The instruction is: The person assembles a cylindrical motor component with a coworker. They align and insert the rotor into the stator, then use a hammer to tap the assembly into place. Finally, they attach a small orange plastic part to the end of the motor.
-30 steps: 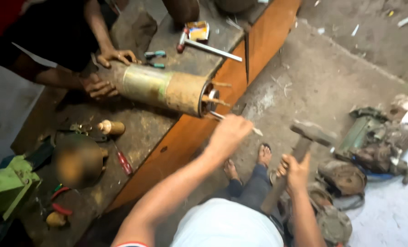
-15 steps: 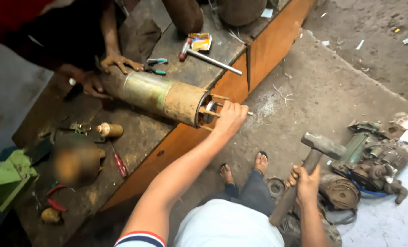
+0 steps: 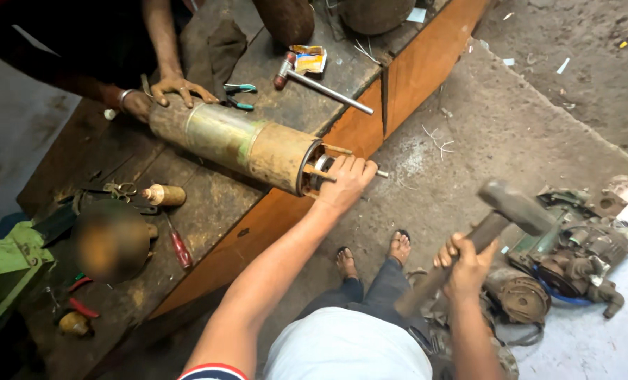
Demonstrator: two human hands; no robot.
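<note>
A long rusty metal cylinder (image 3: 233,144) lies on the wooden workbench (image 3: 286,105), its open end with studs sticking out past the bench edge. My left hand (image 3: 346,181) grips a metal rod or punch held against that open end. My right hand (image 3: 465,264) holds a hammer (image 3: 500,211) by its wooden handle, raised to the right of the cylinder, head up. Another person's two hands (image 3: 162,95) press on the far end of the cylinder.
On the bench lie a small hammer (image 3: 321,84), pliers (image 3: 236,95), a red-handled screwdriver (image 3: 180,250), a small bottle (image 3: 165,195) and a green vise (image 3: 4,260). Old motor parts (image 3: 574,246) sit on the concrete floor at right. My sandalled feet (image 3: 370,253) stand below.
My right hand has lifted the hammer higher and closer to the cylinder. My left hand stays at the cylinder's open end. The view has shifted slightly.
</note>
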